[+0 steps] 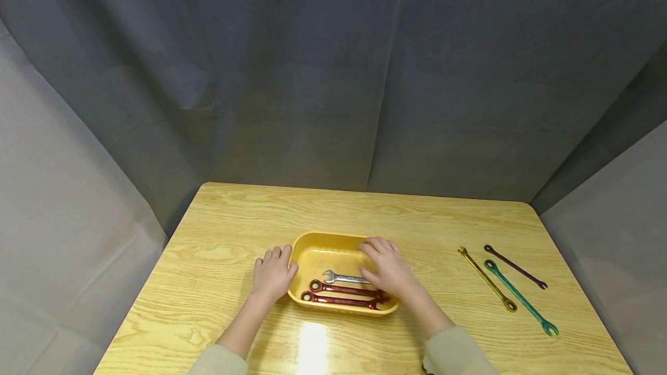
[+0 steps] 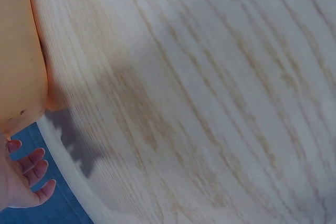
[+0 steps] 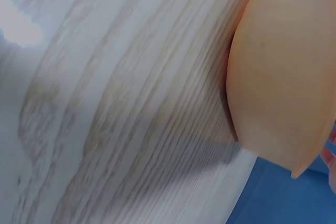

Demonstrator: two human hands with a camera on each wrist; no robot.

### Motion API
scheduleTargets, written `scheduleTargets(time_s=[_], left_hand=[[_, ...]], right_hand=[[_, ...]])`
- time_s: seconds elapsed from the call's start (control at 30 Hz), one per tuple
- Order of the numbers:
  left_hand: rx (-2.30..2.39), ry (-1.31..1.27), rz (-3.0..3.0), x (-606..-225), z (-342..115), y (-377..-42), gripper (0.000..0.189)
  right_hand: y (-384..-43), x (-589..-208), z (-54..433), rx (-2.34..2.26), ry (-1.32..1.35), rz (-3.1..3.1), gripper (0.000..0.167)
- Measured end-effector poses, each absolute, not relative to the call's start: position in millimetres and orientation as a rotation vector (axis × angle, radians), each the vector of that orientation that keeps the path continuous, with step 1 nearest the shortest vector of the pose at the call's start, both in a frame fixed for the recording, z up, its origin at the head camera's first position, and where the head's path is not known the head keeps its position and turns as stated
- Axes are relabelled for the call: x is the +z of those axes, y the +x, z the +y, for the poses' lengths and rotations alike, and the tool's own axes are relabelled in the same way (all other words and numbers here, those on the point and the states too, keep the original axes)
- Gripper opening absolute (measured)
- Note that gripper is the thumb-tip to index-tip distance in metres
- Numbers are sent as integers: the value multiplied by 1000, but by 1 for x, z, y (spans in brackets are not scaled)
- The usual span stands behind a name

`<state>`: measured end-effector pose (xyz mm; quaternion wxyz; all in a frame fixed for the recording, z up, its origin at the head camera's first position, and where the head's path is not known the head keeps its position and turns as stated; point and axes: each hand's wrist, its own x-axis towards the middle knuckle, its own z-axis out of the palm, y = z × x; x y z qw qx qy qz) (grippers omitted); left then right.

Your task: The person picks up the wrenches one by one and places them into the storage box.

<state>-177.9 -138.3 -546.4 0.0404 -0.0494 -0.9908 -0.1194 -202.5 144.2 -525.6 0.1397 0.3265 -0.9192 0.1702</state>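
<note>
A yellow plastic tray (image 1: 324,254) lies on the table, holding a silver wrench (image 1: 345,278), a red wrench (image 1: 344,289) and a second red wrench (image 1: 341,301) side by side. My left hand (image 1: 272,274) is at the tray's left end, thumb beside the rim; in the left wrist view its fingers (image 2: 35,170) look loosely bent and hold nothing. Over the right end is my right hand (image 1: 388,268), fingers spread and loosely bent, covering part of the rim and the silver wrench's end. The right wrist view shows the tray's outer wall (image 3: 283,72), with few fingertips visible.
To the right on the wooden table (image 1: 234,219) lie a gold wrench (image 1: 487,278), a green wrench (image 1: 521,298) and a purple wrench (image 1: 516,267). A dark grey curtain (image 1: 292,103) hangs behind the table's far edge.
</note>
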Motion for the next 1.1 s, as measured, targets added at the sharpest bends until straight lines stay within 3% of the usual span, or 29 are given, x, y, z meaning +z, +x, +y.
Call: scheduleTargets(time_s=[1.1], left_hand=[[-363, -149, -3036, -546, -138, -178, 34]], right_hand=[[-212, -528, 213, 603, 527, -2625, 42]])
